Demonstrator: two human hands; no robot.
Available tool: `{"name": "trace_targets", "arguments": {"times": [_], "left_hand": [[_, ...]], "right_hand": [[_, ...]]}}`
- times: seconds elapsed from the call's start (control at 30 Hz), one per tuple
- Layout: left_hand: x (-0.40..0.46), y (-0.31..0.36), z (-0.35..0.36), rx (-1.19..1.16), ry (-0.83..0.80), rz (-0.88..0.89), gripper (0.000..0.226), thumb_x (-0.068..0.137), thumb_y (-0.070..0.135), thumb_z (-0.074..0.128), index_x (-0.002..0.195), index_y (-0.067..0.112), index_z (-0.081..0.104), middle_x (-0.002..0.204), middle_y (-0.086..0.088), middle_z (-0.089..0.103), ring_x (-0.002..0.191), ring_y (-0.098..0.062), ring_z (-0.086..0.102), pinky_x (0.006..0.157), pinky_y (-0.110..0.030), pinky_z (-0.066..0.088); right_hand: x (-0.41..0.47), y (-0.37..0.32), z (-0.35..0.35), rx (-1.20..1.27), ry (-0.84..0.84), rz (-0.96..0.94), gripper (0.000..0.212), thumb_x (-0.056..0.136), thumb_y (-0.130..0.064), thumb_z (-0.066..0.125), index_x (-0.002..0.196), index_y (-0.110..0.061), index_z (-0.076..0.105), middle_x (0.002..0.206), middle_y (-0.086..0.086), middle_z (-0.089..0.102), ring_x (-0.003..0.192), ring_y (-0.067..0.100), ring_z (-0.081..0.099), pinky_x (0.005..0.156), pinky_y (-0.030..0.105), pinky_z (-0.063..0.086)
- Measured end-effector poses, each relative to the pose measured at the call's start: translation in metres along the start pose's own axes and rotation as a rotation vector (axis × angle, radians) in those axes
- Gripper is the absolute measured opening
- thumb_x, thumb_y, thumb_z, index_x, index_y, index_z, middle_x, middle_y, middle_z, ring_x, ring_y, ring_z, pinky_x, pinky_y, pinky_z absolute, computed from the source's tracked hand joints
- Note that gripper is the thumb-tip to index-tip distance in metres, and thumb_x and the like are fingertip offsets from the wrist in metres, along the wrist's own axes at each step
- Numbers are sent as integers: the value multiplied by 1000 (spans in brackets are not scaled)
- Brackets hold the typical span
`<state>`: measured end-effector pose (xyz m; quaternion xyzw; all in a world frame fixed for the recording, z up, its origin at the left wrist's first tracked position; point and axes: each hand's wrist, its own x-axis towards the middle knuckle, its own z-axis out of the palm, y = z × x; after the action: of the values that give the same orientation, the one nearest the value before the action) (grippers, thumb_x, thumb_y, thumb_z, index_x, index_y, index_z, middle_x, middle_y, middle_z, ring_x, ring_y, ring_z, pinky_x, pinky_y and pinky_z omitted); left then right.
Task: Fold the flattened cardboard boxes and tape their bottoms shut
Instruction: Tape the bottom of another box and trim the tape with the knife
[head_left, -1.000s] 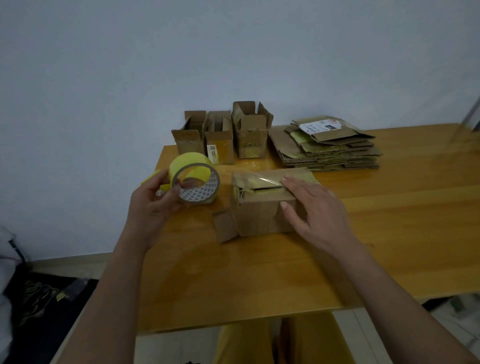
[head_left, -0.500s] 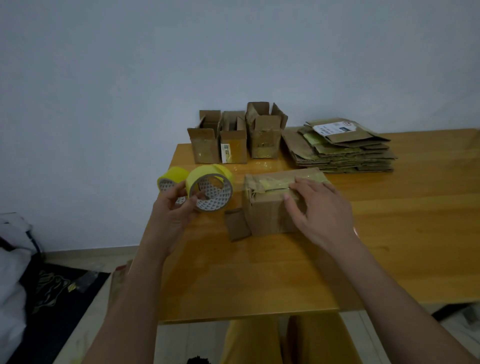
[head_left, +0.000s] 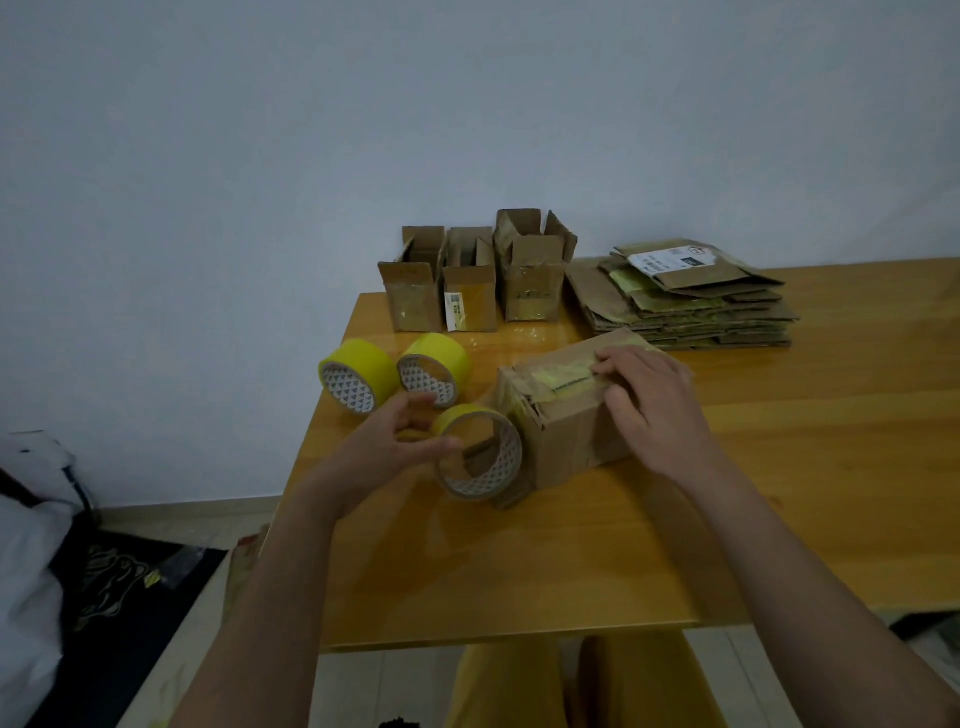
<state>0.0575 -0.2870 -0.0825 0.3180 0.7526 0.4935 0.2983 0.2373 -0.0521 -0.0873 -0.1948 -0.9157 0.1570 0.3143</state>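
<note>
Now the box (head_left: 566, 415) at frame centre is steadied by the right hand (head_left: 652, 405), fingers flat on the tape strip (head_left: 561, 375); the left hand (head_left: 395, 441) pinches the tape roll (head_left: 480, 452), which should be pulled taut.

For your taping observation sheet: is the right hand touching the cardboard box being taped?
Touching. The head view shows the right hand resting on the cardboard box, its fingers pressing the tape strip along the top.

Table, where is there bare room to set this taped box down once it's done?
The table is bare to the right of the box, in front of the flat cardboard stack, and along the near edge. It is crowded at the left: two tape rolls, the left hand with a third roll, and three folded boxes behind.
</note>
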Motion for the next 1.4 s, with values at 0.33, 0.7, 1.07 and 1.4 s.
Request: {"name": "trace_targets", "arguments": {"times": [0.33, 0.7, 1.07, 1.4], "left_hand": [[21, 35, 30, 202, 114, -39, 25, 101, 33, 47, 106, 10, 58, 100, -9, 65, 74, -17, 68, 69, -31, 55], [30, 62, 38, 374, 73, -131, 38, 97, 44, 53, 69, 19, 48, 62, 1, 38, 56, -14, 37, 54, -27, 31], [12, 92, 29, 171, 161, -36, 14, 86, 25, 73, 95, 15, 74, 84, -5, 68, 63, -10, 64, 46, -16, 47], [12, 133, 32, 158, 238, 9, 3, 82, 19, 76, 79, 18, 75, 88, -9, 71, 87, -26, 67, 84, -42, 56]], "right_hand": [[-7, -22, 18, 49, 31, -15, 52, 91, -27, 23, 127, -17, 59, 121, -1, 65, 113, 11, 56, 112, 30, 21], [-9, -23, 18, 21, 54, -33, 48, 91, -26, 28, 129, -15, 55, 123, 0, 61, 114, 13, 53, 107, 34, 29], [-9, -23, 13, -75, 23, 94, 58, 91, -35, 29, 144, -12, 40, 144, 7, 46, 134, 18, 40, 114, 43, 25], [-3, -26, -2, -139, -140, 159, 70, 95, -38, 35, 155, -11, 14, 160, 7, 24, 147, 18, 21, 119, 41, 14]]}}
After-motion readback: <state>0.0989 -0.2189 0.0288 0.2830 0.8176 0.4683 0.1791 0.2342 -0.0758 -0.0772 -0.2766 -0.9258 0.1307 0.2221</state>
